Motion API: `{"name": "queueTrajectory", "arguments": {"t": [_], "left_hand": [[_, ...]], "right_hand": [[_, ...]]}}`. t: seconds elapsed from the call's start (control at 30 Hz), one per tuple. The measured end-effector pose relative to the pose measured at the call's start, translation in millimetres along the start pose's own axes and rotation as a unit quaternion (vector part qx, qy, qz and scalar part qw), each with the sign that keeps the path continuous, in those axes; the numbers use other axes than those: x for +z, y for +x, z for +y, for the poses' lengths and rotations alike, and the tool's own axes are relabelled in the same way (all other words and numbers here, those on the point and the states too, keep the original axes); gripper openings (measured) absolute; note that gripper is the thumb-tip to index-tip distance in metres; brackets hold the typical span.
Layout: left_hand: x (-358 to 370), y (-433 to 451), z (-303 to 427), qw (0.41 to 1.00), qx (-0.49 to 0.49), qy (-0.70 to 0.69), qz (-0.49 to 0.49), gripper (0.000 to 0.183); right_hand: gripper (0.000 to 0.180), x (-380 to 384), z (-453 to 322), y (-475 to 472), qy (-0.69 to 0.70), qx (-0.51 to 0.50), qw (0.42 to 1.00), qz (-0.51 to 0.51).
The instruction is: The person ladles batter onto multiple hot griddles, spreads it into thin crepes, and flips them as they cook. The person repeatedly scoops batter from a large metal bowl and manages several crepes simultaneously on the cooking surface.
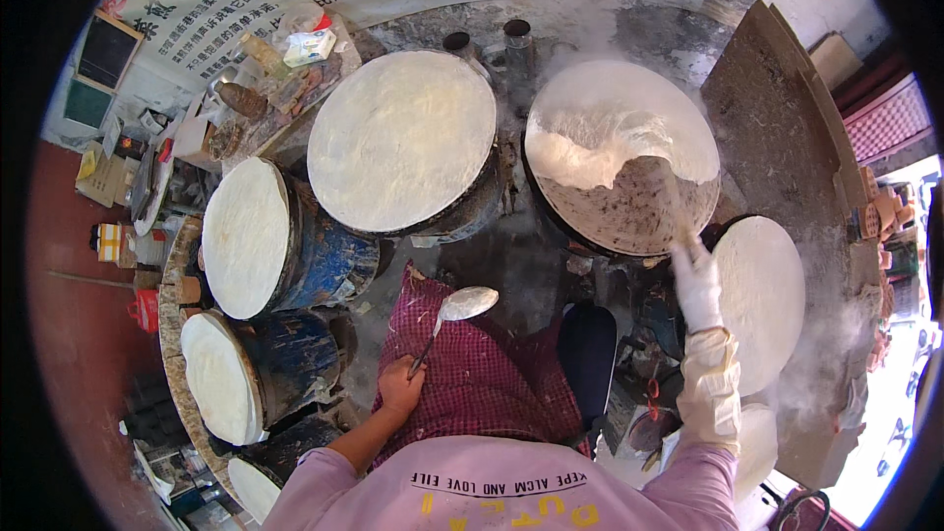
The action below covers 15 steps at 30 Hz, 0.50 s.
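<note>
My left hand (402, 386) is bare and grips the dark handle of a metal ladle (470, 303), whose bowl holds pale batter above the chequered apron (472, 361). At the near right edge of a steaming round griddle (634, 210), my right hand (695, 284), in a white glove, holds a tool blurred by motion, its kind unclear. White batter (590, 162) covers the far part of this griddle with a ragged edge; the near part shows brown, speckled surface. Another large griddle to the left carries a full round pale sheet (402, 140).
More griddles with pale sheets (247, 240) stand at the left on blue drums (332, 258), and one (759, 302) at the right near my sleeve. A brown board (782, 103) rises at the right. Jars and packets crowd a back-left shelf (295, 114). A dark stool seat (586, 354) is beside the apron.
</note>
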<state>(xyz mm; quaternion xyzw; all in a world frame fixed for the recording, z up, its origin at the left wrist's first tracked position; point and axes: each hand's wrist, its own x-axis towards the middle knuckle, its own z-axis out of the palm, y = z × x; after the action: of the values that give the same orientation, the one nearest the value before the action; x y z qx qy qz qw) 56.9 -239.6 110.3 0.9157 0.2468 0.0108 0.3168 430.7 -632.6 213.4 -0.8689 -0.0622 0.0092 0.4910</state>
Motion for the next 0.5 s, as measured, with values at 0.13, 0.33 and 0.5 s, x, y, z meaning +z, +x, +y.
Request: {"name": "queueTrajectory", "arguments": {"t": [0.13, 0.33, 0.5], "left_hand": [[1.8, 4.4, -3.4, 1.0, 0.019, 0.015, -0.008, 0.017], [5.3, -13.9, -17.5, 1.0, 0.009, -0.01, 0.025, 0.018], [-5.0, -7.7, -10.2, 0.999, 0.015, -0.025, 0.021, 0.017]], "right_hand": [[0.04, -10.3, 8.5, 7.8, 0.156, 0.203, 0.965, -0.058], [0.045, -3.3, -8.2, -60.1, 0.237, 0.232, 0.932, -0.145], [0.047, 143.7, -107.3, -35.3, 0.346, 0.197, 0.907, -0.137]]}}
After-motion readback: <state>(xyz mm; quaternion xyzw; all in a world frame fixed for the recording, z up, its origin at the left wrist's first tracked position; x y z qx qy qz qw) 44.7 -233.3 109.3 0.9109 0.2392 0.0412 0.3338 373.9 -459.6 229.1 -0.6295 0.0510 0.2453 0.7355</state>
